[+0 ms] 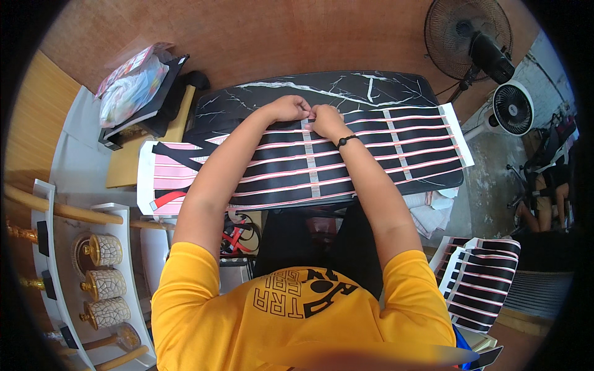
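Note:
Both my hands reach to the far edge of a long white card [460, 133] covered with rows of black strips [359, 150], with thin red and white lines between them. My left hand [289, 109] is closed in a pinch, its fingertips almost touching those of my right hand [328, 121]. The right fingers are bent and pinched too; whatever lies between the fingertips is too small to make out. They meet at the far end of a translucent tape band [312, 162] that crosses the strips. A second tape band [396, 145] crosses farther right. At the left, some strips hang loose over pink paper [170, 173].
A black marble-patterned table [278, 88] bears the card. At the right stand two fans, one black [468, 34] and one white-rimmed [513, 109]. A similar stripped card [486, 278] lies lower right. Shelves with gold-lidded jars [106, 284] stand left; a plastic bag [133, 93] sits upper left.

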Demonstrator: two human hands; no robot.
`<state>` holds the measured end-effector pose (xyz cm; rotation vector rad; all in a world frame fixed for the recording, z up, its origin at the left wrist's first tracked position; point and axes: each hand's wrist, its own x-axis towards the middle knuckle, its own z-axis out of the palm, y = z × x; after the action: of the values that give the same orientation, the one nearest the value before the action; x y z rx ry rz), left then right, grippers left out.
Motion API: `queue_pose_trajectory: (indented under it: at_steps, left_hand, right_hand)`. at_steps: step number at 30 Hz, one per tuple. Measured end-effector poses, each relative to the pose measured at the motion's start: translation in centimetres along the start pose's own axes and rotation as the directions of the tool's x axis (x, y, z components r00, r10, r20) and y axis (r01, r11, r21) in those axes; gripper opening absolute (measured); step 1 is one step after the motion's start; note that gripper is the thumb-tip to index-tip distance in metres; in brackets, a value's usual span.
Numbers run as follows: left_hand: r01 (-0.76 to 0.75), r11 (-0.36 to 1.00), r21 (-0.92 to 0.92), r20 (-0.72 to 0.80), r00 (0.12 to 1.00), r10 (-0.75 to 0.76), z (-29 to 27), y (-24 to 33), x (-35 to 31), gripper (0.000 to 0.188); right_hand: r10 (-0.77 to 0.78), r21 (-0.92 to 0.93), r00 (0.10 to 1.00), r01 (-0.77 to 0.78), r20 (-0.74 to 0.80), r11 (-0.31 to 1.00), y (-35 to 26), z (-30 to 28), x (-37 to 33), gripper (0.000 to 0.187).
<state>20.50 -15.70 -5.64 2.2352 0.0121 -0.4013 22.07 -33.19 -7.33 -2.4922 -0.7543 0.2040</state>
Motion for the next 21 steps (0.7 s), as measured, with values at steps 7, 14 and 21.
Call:
queue_pose_trajectory:
  at_steps: [7, 14, 21]
  left_hand:
    - [0.097, 0.995, -0.001, 0.062, 0.993, -0.097, -0.7, 0.9, 1.0, 0.044]
    - [0.001, 0.999, -0.051, -0.061, 0.998, -0.004, -0.1, 0.1, 0.2, 0.048]
    - [-0.036, 0.995, -0.096, 0.021, 0.999, 0.038, -0.2, -0.4, 0.5, 0.050]
  right_hand:
    - [0.085, 0.224, 0.984, -0.119, 0.154, 0.967, 0.7, -0.2, 0.8, 0.027]
    - [-0.027, 0.206, 0.964, 0.084, -0.265, 0.975, 0.7, 2.1, -1.2, 0.021]
    - [-0.031, 0.185, 0.961, 0.085, -0.276, 0.979, 1.0, 2.1, -1.3, 0.024]
